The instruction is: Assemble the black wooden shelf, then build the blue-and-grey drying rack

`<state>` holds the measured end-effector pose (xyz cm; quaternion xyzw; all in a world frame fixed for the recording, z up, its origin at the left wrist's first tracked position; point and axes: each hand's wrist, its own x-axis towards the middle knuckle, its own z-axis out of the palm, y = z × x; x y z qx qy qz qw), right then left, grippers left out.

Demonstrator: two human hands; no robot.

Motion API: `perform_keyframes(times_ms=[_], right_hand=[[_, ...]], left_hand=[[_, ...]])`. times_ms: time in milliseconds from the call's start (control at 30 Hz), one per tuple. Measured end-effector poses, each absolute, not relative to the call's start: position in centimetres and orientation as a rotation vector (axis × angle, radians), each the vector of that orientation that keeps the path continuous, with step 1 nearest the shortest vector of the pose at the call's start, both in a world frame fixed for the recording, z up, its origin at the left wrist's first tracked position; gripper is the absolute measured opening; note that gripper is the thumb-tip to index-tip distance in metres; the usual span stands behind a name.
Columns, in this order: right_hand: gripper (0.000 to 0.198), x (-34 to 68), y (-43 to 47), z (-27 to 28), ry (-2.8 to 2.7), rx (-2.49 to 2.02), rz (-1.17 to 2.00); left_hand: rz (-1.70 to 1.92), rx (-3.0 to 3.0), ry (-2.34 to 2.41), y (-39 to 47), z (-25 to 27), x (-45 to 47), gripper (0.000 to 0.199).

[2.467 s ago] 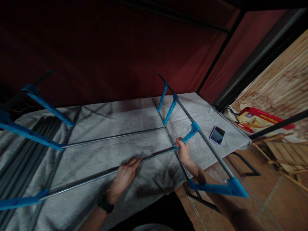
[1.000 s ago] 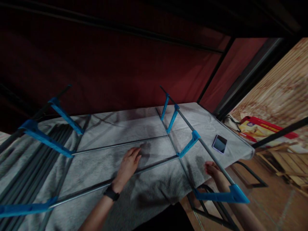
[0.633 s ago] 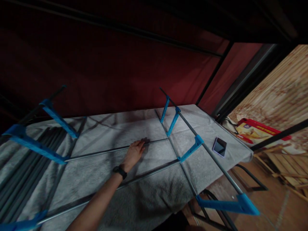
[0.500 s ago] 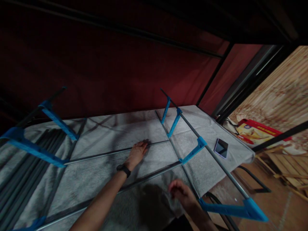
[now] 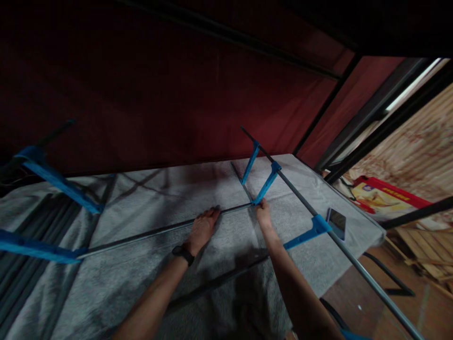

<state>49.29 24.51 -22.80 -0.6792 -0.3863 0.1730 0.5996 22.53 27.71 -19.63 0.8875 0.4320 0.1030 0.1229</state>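
My left hand [image 5: 204, 230], with a dark watch on its wrist, is closed over a grey metal tube [image 5: 141, 237] lying crosswise on the pale cloth. At that tube's right end, my right hand [image 5: 263, 213] pinches the foot of a blue plastic bracket [image 5: 266, 183], where the tube meets the side rail. The bracket slants up to a raised rail [image 5: 297, 190]. Another blue bracket [image 5: 250, 163] stands behind it, and a further blue bracket [image 5: 306, 233] is nearer, partly behind my right forearm. The tube's left end meets a blue bracket [image 5: 38, 246].
Several loose grey tubes [image 5: 35, 236] lie at the left on the cloth-covered table [image 5: 148, 189]. A phone [image 5: 336, 223] rests near the right edge. A second cross tube [image 5: 219, 281] runs in front. Beyond the table are a red-yellow box [image 5: 389, 196] and wooden slats [image 5: 424, 250].
My right hand has moved forward from the near side to the blue bracket's foot and closed there. My left hand stays on the tube. The view has shifted slightly.
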Motion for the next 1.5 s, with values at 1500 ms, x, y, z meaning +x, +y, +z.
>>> perform_keyframes(times_ms=[1500], right_hand=[[0.04, 47.7, 23.1, -22.5, -0.975, -1.9, 0.3]], left_hand=[[0.225, 2.697, 1.231, 27.9, -19.8, 22.5, 0.058]])
